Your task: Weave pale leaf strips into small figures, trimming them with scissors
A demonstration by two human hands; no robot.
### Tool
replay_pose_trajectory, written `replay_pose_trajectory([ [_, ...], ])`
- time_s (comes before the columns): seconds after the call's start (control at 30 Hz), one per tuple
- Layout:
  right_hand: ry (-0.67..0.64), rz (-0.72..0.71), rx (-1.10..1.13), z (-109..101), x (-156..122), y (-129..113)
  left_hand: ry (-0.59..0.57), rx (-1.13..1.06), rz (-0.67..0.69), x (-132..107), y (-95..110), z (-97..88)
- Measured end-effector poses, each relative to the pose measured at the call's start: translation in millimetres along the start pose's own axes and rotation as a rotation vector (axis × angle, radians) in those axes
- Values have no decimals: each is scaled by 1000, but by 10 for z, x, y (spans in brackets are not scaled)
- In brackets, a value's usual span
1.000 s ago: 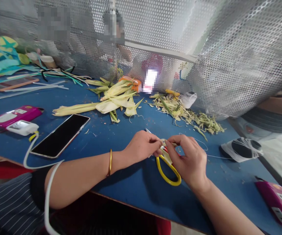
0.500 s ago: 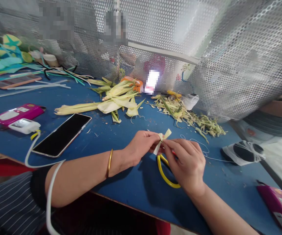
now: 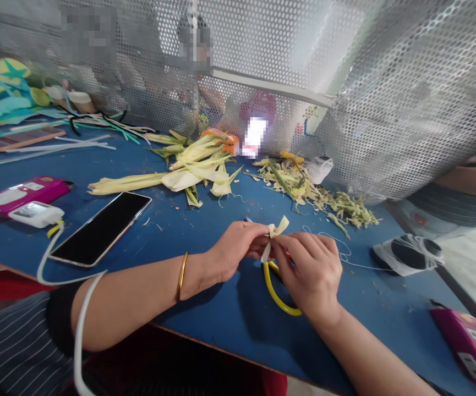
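Observation:
My left hand (image 3: 236, 246) pinches a small strip of pale corn husk (image 3: 279, 226) between thumb and fingers. From the other side, my right hand (image 3: 311, 269) grips the same strip with its fingertips. The strip looks folded or knotted in the middle, with one end pointing up and another hanging down. Beneath the hands lie scissors with a yellow handle (image 3: 278, 297), partly hidden by my right hand; a blade tip shows beyond my left hand. White thread (image 3: 364, 268) runs from near my right hand to a dark spool (image 3: 406, 254).
Corn husks (image 3: 192, 173) lie at the back middle, husk scraps (image 3: 299, 184) at the back right. A black-screened phone (image 3: 103, 228), a white cable (image 3: 80, 330) over my left arm and a magenta power strip (image 3: 25, 193) are at left. Another power strip (image 3: 466, 346) is at right.
The whole view has shifted slightly. Both hands stay pinched on the husk strip, whose lower end is now more covered by the fingers.

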State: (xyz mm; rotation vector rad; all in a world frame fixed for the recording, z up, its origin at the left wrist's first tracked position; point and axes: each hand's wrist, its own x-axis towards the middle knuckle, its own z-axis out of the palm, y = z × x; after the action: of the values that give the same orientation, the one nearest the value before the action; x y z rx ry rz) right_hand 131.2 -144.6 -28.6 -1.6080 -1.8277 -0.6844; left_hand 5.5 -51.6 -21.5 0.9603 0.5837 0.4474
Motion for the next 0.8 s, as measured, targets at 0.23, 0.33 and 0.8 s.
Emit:
replay_pose_trajectory([
  [0.23, 12, -63, -15, 14, 26, 20, -30, -6, 48, 28, -22, -31],
  [0.33, -5, -111, -64, 13, 32, 26, -10, -15, 77, 53, -36, -43],
  [0.8, 13, 146, 234, 77, -10, 62, 82, 64, 64, 60, -46, -11],
])
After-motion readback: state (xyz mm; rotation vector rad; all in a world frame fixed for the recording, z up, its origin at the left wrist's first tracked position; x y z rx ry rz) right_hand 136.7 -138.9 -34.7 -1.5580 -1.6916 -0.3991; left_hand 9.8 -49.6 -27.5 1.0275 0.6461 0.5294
